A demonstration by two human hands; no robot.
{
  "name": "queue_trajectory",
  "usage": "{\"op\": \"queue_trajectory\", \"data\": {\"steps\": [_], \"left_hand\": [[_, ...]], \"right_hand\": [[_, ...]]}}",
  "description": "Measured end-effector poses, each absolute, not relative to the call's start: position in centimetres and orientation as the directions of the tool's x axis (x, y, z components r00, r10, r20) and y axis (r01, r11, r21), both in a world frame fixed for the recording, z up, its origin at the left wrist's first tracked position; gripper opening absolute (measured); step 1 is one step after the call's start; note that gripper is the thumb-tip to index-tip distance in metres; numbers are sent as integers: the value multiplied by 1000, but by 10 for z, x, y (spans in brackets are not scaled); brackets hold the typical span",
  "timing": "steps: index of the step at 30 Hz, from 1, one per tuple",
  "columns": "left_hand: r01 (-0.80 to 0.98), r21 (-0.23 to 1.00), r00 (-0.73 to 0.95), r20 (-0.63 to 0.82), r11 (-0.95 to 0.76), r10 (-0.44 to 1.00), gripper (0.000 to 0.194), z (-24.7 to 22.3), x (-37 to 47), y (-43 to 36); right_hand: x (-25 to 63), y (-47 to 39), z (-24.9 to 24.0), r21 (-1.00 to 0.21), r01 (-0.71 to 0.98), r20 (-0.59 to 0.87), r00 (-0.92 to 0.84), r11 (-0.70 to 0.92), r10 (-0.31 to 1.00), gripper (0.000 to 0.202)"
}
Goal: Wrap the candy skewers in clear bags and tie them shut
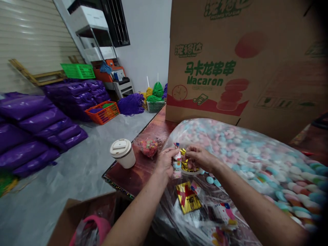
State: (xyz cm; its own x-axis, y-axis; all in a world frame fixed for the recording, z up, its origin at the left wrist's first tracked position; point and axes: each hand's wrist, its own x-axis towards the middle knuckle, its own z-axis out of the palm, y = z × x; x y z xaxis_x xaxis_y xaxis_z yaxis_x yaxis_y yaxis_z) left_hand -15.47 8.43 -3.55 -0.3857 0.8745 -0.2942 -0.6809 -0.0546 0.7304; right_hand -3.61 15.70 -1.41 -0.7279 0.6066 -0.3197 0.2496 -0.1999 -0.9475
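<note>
Pinched near its gathered top, the slim bag [177, 164] of pink, white and blue sweets hangs roughly upright in the left hand [166, 163]. Right hand [195, 158] just beside it, fingers bent over the gold ties [185, 166]; cannot tell whether they grasp one. The ties lie in a shallow round dish [192, 173] near the table's front side. Bag sits between the two hands, above the plastic-covered work spot.

Right of the dish: loose blue candies [210, 180]. Nearer the wearer, a gold packet [188, 198] with red marking lies flat among printed wrappers [225, 215] and crumpled clear film.

Left of the hands, on the dark red table [130, 177]: lidded white cup [123, 153] at the edge, then a clear pouch [149, 147] of red and mixed-colour bits.

Beyond and to the right, a large clear sack [238, 147] full of pastel candies; behind it stands a tall brown carton [205, 44] printed "Macaron". Lower left, below table height, an open box [68, 213] holds something pink [97, 222]. Floor at left: stacked purple packs [38, 126], orange basket [104, 114].
</note>
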Motion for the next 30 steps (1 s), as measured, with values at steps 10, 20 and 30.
{"op": "queue_trajectory", "data": {"steps": [10, 20, 30], "left_hand": [[-663, 748, -338, -308, 7, 890, 28, -32, -158, 84], [-631, 776, -372, -312, 8, 874, 29, -29, -157, 96], [-638, 770, -346, -315, 24, 884, 27, -29, -160, 95]], "right_hand": [[-32, 161, -18, -941, 248, -337, -673, -228, 659, 10], [-39, 162, -18, -896, 433, -363, -581, -101, 728, 10], [-41, 171, -26, -838, 544, -287, -498, 37, 818, 10]]}}
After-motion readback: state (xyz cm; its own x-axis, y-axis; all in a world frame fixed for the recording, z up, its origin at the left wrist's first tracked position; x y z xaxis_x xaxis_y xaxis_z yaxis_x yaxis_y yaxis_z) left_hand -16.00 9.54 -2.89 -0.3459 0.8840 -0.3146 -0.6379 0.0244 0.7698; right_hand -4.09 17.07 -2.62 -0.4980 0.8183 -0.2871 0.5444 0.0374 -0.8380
